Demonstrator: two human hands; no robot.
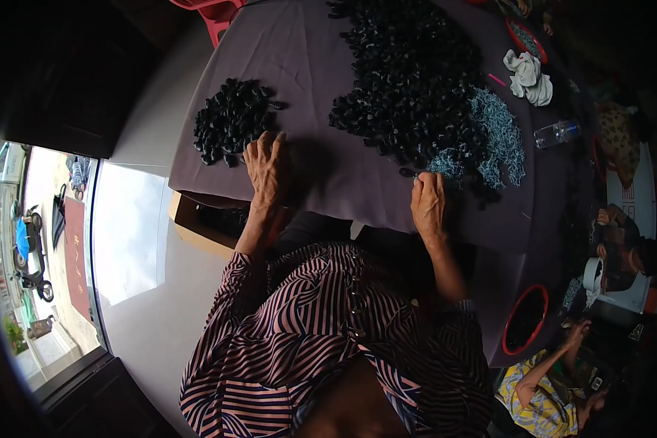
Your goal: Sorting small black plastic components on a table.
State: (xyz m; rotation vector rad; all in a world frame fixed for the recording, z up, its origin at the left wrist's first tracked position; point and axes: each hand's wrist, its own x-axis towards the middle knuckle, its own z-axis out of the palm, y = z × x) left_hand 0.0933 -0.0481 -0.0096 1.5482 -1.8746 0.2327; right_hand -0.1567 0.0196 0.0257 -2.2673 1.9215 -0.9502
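Across a tabletop (306, 66) draped in creased, mauve-grey cloth, a person in a striped pink-and-navy shirt (299, 314) rests both bare hands near the closer edge. The left hand (266, 169) curls its fingers at the lower right of a small, loose heap of glossy black ridged pieces (233, 120); its fingertips point away and down, so whether that grip holds anything cannot be told. The right hand (429, 203) brings thumb and forefinger close together beside a single dark oval piece (407, 172), just below the far larger black heap (416, 73); whether that grip is clamped on it is unclear. A sideways brush of the right knuckles could mix the neighbouring scatter of thin, pale-blue slivers (500, 139) into the black pieces, and a careless sweep could send small parts over the edge. The black pieces look short, chunky and hard; the blue ones, fine and splintery. Farther right lie a crumpled white cloth (529, 79) and a clear plastic bottle (557, 134).
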